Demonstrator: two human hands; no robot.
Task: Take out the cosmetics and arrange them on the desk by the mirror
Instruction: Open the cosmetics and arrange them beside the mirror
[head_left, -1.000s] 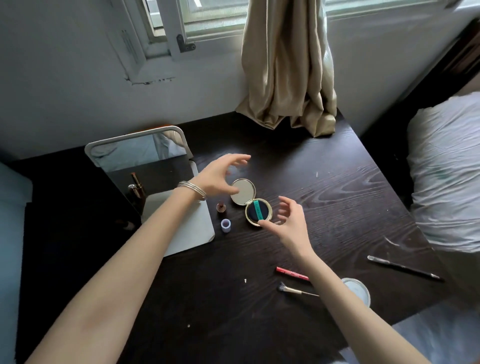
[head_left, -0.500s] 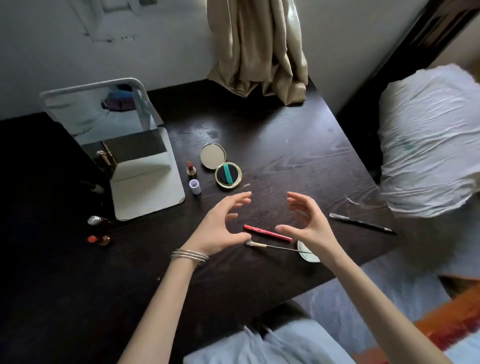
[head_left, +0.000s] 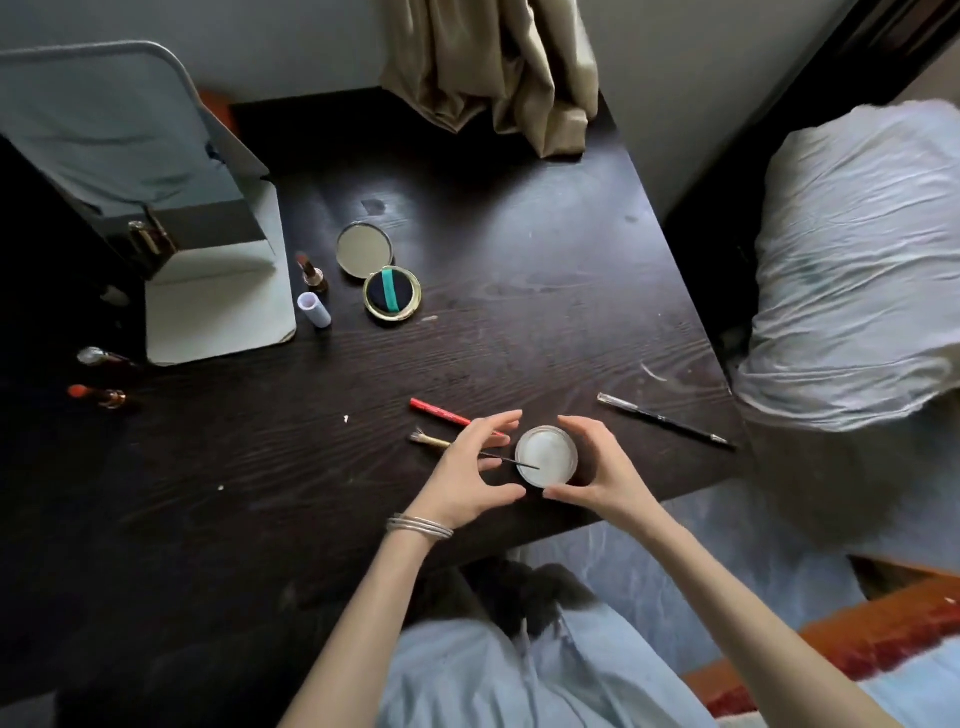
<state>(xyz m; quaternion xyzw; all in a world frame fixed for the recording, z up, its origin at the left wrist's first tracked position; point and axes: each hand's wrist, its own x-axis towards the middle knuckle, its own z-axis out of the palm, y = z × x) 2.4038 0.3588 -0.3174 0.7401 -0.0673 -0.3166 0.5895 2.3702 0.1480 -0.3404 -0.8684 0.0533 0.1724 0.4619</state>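
Both hands dropped onto the small round white jar (head_left: 546, 456) at 5 o'clock on the dark wooden desk (head_left: 519, 291), right hand (head_left: 602, 470) cupping it, left hand (head_left: 467, 475) spread, so lift level, thin brush (head_left: 467, 449) rests across it.

The tall white-framed standing mirror (head_left: 130, 156) is cut by the left edge. The thin gold-handled brush (head_left: 431, 441) and red pencil (head_left: 441, 413) pass under the left hand's fingers (head_left: 493, 423).

desk (head_left: 519, 312) dark brown | jar (head_left: 546, 454) white | pencil (head_left: 439, 411) red
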